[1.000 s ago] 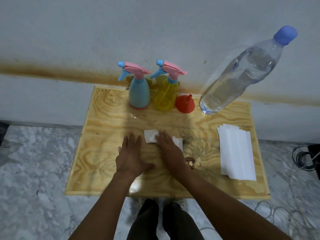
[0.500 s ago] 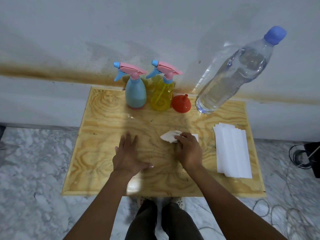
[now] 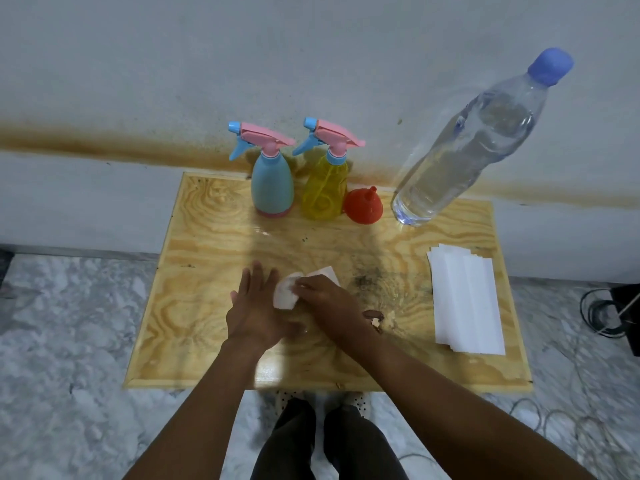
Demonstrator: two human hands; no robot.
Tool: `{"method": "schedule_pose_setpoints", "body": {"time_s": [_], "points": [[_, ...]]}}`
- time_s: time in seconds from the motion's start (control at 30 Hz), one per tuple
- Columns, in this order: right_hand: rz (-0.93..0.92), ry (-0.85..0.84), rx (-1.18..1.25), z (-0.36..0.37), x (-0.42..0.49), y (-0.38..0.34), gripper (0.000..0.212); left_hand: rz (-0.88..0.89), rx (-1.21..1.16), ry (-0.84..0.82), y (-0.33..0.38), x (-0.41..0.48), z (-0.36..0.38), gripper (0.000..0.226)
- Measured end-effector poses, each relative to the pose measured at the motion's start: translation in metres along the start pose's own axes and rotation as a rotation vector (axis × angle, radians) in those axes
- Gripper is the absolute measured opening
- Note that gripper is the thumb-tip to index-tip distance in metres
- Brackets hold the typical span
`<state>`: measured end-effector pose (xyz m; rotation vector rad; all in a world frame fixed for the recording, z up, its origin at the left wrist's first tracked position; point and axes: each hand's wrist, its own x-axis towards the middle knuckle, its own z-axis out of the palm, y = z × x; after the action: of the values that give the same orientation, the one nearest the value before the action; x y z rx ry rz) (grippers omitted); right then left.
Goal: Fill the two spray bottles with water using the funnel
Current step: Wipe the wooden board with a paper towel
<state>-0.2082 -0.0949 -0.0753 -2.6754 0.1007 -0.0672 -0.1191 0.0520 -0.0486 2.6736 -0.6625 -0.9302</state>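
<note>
Two spray bottles are at the back edge of the table, upright, side by side: blue spray bottle (image 3: 272,183) on the left, yellow spray bottle (image 3: 325,192) just right of it. Both have their pink trigger heads on, nozzles pointing left. Red funnel (image 3: 363,206) sits mouth-down, spout up, just beside the yellow one. Can't tell if they touch. Water bottle (image 3: 467,143) is right of the funnel at the back right, blue cap (image 3: 550,66) on, mostly full of clear water. It looks tilted in this wide-angle view.

I'm not on any of those. My right hand (image 3: 327,303) is mid-table, fingers curled onto a crumpled white tissue (image 3: 285,295), pinching it down against the wood. My left hand (image 3: 254,308) lies flat on the table just left of it, fingers straight and slightly spread, gripping nothing. The tissue's edge overlaps the thumb side of that hand.

Wooden table (image 3: 207,271) has a dark smudged patch (image 3: 367,282) right of my right hand and a chipped spot (image 3: 375,317) by the wrist. A stack of white paper sheets (image 3: 465,299) lies flat on the right side, well apart from both hands.

Stained wall behind, marble floor below, cables (image 3: 602,313) on the floor at right.
</note>
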Motion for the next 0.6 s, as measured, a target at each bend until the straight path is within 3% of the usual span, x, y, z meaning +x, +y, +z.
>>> {"method": "schedule_pose_setpoints", "body": {"time_s": [0.13,0.33,0.47,0.53,0.6], "points": [[-0.084,-0.046,-0.084,-0.008,0.006,0.023,0.032,-0.013,0.047,-0.001,0.0,0.001,0.001,0.135],[0.42,0.077,-0.129,-0.043,-0.002,0.071,0.045,-0.027,0.021,-0.005,0.0,-0.001,0.001,0.134],[0.656,0.142,0.031,-0.036,-0.018,0.055,0.044,-0.019,0.017,-0.011,-0.001,-0.001,0.002,0.134],[0.643,0.201,0.055,-0.026,-0.022,0.032,0.038,-0.013,0.014,-0.007,-0.001,0.0,0.002,0.135],[0.511,0.231,0.009,-0.013,-0.025,0.012,0.034,-0.008,0.02,-0.003,-0.002,0.001,0.004,0.134]]}}
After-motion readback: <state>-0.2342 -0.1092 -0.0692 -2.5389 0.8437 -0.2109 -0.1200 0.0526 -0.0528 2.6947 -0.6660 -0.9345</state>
